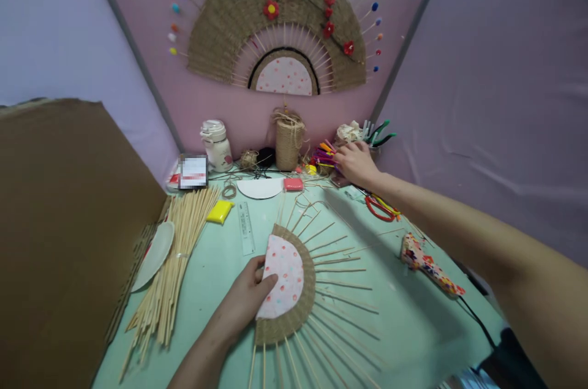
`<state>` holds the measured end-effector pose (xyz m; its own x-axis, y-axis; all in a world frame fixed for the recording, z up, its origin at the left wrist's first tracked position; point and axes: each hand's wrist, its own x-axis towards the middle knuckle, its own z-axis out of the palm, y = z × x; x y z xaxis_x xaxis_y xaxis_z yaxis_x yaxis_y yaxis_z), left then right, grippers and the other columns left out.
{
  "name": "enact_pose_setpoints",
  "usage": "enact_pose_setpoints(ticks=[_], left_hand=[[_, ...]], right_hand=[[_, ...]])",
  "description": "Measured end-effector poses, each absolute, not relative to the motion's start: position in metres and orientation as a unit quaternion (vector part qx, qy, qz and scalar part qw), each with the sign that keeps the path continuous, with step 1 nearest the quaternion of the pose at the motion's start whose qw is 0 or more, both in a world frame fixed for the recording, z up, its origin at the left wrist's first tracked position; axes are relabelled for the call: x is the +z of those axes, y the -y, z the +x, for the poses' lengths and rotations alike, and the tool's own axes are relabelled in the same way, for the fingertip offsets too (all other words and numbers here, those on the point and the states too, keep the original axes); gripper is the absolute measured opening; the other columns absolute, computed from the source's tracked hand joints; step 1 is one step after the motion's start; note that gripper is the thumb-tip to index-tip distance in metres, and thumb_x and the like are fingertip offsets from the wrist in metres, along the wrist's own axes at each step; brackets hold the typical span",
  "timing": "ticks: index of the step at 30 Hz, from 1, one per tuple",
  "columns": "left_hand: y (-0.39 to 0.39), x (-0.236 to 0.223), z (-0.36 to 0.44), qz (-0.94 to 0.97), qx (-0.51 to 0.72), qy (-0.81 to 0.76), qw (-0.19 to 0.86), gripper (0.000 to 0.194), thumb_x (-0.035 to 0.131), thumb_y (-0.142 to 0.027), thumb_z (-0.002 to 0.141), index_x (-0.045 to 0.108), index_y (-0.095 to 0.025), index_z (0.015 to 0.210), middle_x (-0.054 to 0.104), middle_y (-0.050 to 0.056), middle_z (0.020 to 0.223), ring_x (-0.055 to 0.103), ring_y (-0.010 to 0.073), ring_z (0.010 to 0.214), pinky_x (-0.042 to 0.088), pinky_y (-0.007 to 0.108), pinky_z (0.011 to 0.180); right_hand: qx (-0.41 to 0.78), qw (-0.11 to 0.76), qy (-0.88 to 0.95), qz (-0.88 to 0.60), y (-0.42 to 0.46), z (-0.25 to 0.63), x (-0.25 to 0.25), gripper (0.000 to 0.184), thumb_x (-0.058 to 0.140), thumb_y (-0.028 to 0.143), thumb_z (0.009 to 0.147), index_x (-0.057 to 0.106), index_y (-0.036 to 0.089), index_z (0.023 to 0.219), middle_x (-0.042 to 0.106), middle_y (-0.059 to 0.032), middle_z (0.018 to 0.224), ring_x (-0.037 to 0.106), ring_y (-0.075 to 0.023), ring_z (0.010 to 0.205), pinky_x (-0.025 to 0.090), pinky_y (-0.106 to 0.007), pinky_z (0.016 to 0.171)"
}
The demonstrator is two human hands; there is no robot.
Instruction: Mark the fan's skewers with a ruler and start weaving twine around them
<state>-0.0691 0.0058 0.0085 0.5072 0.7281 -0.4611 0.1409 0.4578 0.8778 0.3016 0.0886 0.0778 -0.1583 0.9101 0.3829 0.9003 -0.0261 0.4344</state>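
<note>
- Pale green tabletop (206,297) between purple and pink walls; clock directions are read from its middle, with 12 at the far side. Brown cardboard (68,205) stands at 9.
- Left forearm comes in from 7, and the left hand (255,291) pinches the flat edge of the half-fan (309,282), thumb on top of its spotted panel, other fingers curled at the edge.
- One half-fan lies at the middle, flat edge toward 9, its thin sticks spreading from 12 through 3 to 6.
- One glue gun (429,266) at 3, its cord running toward 4.
- One stick bundle (184,242), bound in a clear band, at 9 to 10; a white plate (156,254) leans against it.
- One ruler (245,228) and one yellow packet (220,212) at 10 to 11.
- Red-handled scissors (379,208) at 2.
- One white half-disc (260,188) and one red packet (293,184) near 12, side by side.
- Right arm stretches from 4 to 1; the right hand (356,162), palm down, reaches coloured stems (324,155); cannot tell whether it grips any.
- Behind it, a container partly hidden holds green-handled tools (383,132).
- One lidded jar (217,144) at 11, contents hidden; one twine-wrapped cylinder (289,141) at 12.
- On the far wall, one large fan (215,33) bearing six red flowers and a smaller bud.
</note>
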Motion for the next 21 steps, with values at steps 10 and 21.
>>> enact_pose_setpoints(ticks=[10, 21], left_hand=[[-0.004, 0.006, -0.07, 0.487, 0.21, -0.435, 0.728, 0.054, 0.069, -0.032, 0.074, 0.047, -0.011, 0.119, 0.072, 0.012, 0.094, 0.067, 0.0169, 0.074, 0.049, 0.025, 0.064], [-0.007, -0.002, -0.071, 0.487, 0.223, -0.411, 0.738, 0.054, 0.07, -0.033, 0.072, 0.046, -0.013, 0.117, 0.072, 0.009, 0.089, 0.067, 0.018, 0.07, 0.05, 0.028, 0.065]], right_hand=[[0.052, -0.035, -0.81, 0.584, -0.079, 0.173, 0.057, 0.028, 0.054, 0.038, 0.091, 0.069, 0.015, 0.083, 0.07, -0.0103, 0.087, 0.059, -0.021, 0.087, 0.035, -0.031, 0.074], [-0.188, -0.018, -0.68, 0.709, -0.141, 0.017, 0.032, 0.09, 0.086, 0.037, 0.053, 0.047, 0.007, 0.128, 0.058, -0.0279, 0.123, 0.062, -0.0378, 0.108, 0.054, -0.041, 0.078]])
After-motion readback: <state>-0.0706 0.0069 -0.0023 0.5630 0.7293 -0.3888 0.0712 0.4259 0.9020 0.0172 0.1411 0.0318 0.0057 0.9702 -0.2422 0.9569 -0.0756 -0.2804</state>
